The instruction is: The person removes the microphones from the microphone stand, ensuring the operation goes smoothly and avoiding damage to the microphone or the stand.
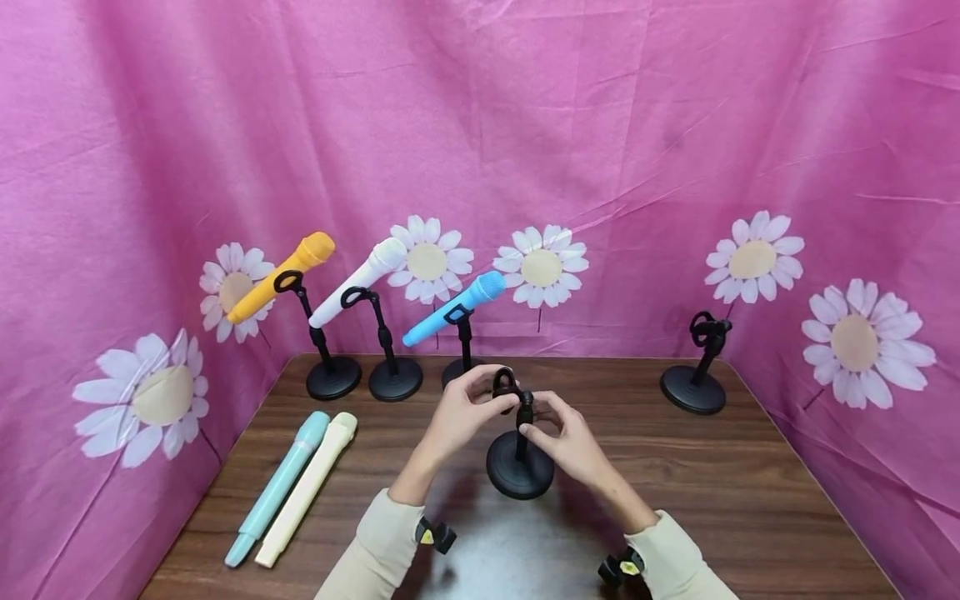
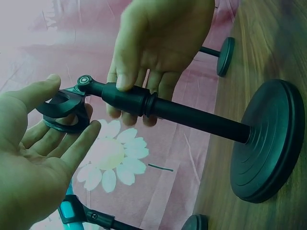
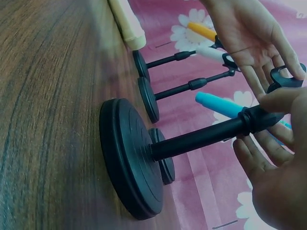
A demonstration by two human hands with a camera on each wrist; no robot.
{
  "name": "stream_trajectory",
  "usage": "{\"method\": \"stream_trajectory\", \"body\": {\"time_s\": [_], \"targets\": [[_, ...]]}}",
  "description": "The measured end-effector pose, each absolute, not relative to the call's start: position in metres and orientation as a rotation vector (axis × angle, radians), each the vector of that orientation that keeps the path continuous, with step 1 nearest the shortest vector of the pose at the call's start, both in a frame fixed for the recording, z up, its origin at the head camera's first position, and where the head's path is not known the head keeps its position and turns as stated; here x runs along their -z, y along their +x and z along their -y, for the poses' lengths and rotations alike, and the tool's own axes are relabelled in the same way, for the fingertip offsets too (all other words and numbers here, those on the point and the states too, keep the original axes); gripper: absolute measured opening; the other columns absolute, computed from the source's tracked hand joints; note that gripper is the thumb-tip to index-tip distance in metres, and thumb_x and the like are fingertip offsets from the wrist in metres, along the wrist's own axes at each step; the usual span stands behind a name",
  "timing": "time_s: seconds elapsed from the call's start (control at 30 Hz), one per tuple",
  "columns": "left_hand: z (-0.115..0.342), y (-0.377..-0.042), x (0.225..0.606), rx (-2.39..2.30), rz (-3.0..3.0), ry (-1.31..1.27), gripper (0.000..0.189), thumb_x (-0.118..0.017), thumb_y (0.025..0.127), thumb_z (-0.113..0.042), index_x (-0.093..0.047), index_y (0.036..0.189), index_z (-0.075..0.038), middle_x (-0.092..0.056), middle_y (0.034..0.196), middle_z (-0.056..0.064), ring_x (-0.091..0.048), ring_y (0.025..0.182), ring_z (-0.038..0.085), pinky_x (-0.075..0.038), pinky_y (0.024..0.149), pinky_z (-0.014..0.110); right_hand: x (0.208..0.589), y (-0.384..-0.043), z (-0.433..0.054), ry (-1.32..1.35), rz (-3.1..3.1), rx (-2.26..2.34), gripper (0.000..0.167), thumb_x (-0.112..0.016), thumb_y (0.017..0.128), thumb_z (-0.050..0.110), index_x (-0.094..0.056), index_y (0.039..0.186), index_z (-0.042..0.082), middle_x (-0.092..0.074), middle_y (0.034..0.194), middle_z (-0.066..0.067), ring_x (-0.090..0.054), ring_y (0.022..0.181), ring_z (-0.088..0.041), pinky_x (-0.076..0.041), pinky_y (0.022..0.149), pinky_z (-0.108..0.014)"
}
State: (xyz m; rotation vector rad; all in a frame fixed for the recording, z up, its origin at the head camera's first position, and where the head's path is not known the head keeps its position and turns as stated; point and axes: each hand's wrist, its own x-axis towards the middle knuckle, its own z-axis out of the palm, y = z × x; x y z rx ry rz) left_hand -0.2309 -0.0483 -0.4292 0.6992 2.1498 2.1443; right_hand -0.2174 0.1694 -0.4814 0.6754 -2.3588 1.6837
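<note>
In the head view, a pink cloth [image 1: 480, 125] hangs behind and along both sides of a brown wood-grain table [image 1: 675, 508], creased in long soft folds and printed with big white daisies [image 1: 855, 342] (their centres are pale yellow). Light glares off the wood toward the near edge. The black stand [image 1: 521, 454] is upright at about the middle of the table, between the two hands: the left hand [image 1: 467, 408] pinches its clip between thumb and fingers, and the right hand [image 1: 567, 437] has thumb and fingers curled about the upper pole. Along the back, left of centre, three more stands carry an orange microphone [image 1: 281, 279], a white microphone [image 1: 358, 283] and a blue microphone [image 1: 453, 308], all tilted. A spare stand [image 1: 693, 387] is at the back right corner. On the left, a turquoise microphone [image 1: 277, 487] and a cream microphone [image 1: 307, 487] lie side by side.

The left wrist view lies sideways, with wood grain down the right and washed-out cloth beyond. The left thumb sits on the clip's outer side; the right thumb presses the pole's thicker collar.

In the right wrist view, streaked wood fills the left, and the ridged round base shows large before the back-row stands. The right fingers reach behind the collar.
</note>
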Motion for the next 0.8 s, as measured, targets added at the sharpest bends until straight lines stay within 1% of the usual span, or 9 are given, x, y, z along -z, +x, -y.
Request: {"method": "stream_trajectory", "body": {"time_s": [0.13, 0.23, 0.3, 0.43, 0.53, 0.57, 0.63, 0.7, 0.8], "targets": [[0.0487, -0.2309, 0.4302, -2.142, -2.145, 0.700, 0.038, -0.081, 0.096, -0.014, -0.070, 0.132, -0.012, -0.076, 0.120, 0.013, -0.075, 0.106, 0.012, -0.063, 0.092, 0.030, 0.4805, -0.2165, -0.1690, 0.699, 2.371, -1.678, 0.036, -0.070, 0.098, -0.003, -0.069, 0.132, 0.006, -0.075, 0.123, -0.019, -0.070, 0.113, -0.015, -0.057, 0.104, -0.036], [0.0486, -0.2311, 0.4294, -2.145, -2.140, 0.710, 0.038, -0.081, 0.096, -0.013, -0.070, 0.133, -0.012, -0.075, 0.121, 0.016, -0.074, 0.106, 0.012, -0.063, 0.092, 0.031, 0.4801, -0.2173, -0.1687, 0.690, 2.365, -1.657, 0.032, -0.074, 0.097, 0.000, -0.069, 0.128, 0.007, -0.076, 0.119, -0.017, -0.071, 0.111, -0.014, -0.058, 0.101, -0.036], [0.0485, -0.2310, 0.4287, -2.145, -2.142, 0.707, 0.038, -0.081, 0.096, -0.012, -0.069, 0.133, -0.011, -0.075, 0.122, 0.017, -0.074, 0.106, 0.012, -0.063, 0.092, 0.031, 0.4806, -0.2177, -0.1691, 0.680, 2.368, -1.661, 0.034, -0.076, 0.097, 0.003, -0.068, 0.130, 0.008, -0.075, 0.118, -0.016, -0.070, 0.110, -0.013, -0.058, 0.101, -0.036], [0.0486, -0.2314, 0.4282, -2.134, -2.150, 0.696, 0.038, -0.081, 0.096, -0.012, -0.070, 0.132, -0.011, -0.075, 0.122, 0.017, -0.075, 0.105, 0.012, -0.063, 0.091, 0.029, 0.4810, -0.2178, -0.1697, 0.701, 2.373, -1.625, 0.040, -0.071, 0.096, -0.003, -0.066, 0.135, 0.006, -0.075, 0.119, -0.015, -0.069, 0.111, -0.012, -0.057, 0.101, -0.030], [0.0484, -0.2321, 0.4285, -2.132, -2.155, 0.700, 0.038, -0.081, 0.096, -0.012, -0.070, 0.132, -0.010, -0.075, 0.122, 0.018, -0.075, 0.105, 0.012, -0.063, 0.091, 0.029, 0.4806, -0.2184, -0.1699, 0.703, 2.377, -1.578, 0.038, -0.071, 0.095, -0.004, -0.069, 0.132, 0.007, -0.076, 0.119, -0.012, -0.069, 0.111, -0.013, -0.054, 0.102, -0.028], [0.0483, -0.2322, 0.4285, -2.132, -2.157, 0.704, 0.038, -0.081, 0.096, -0.012, -0.069, 0.132, -0.010, -0.075, 0.122, 0.018, -0.074, 0.106, 0.012, -0.063, 0.092, 0.029, 0.4805, -0.2187, -0.1700, 0.696, 2.380, -1.565, 0.036, -0.073, 0.095, -0.002, -0.070, 0.130, 0.008, -0.076, 0.117, -0.010, -0.069, 0.110, -0.013, -0.054, 0.102, -0.029], [0.0483, -0.2322, 0.4288, -2.127, -2.165, 0.707, 0.038, -0.080, 0.097, -0.012, -0.069, 0.132, -0.009, -0.075, 0.122, 0.018, -0.074, 0.106, 0.012, -0.063, 0.093, 0.029, 0.4803, -0.2190, -0.1701, 0.691, 2.387, -1.566, 0.035, -0.076, 0.095, 0.001, -0.070, 0.129, 0.010, -0.076, 0.118, -0.009, -0.068, 0.110, -0.013, -0.055, 0.103, -0.036], [0.0485, -0.2320, 0.4291, -2.119, -2.174, 0.702, 0.038, -0.080, 0.097, -0.012, -0.069, 0.132, -0.010, -0.075, 0.122, 0.017, -0.074, 0.107, 0.012, -0.063, 0.093, 0.029, 0.4806, -0.2184, -0.1701, 0.695, 2.396, -1.563, 0.039, -0.076, 0.095, 0.002, -0.068, 0.132, 0.010, -0.076, 0.119, -0.009, -0.068, 0.111, -0.013, -0.055, 0.104, -0.042], [0.0487, -0.2318, 0.4292, -2.111, -2.181, 0.698, 0.038, -0.081, 0.096, -0.012, -0.070, 0.132, -0.010, -0.075, 0.123, 0.017, -0.074, 0.107, 0.012, -0.062, 0.093, 0.028, 0.4813, -0.2179, -0.1701, 0.714, 2.395, -1.559, 0.040, -0.072, 0.096, -0.002, -0.067, 0.134, 0.009, -0.076, 0.121, -0.011, -0.068, 0.113, -0.013, -0.056, 0.104, -0.043]]}}
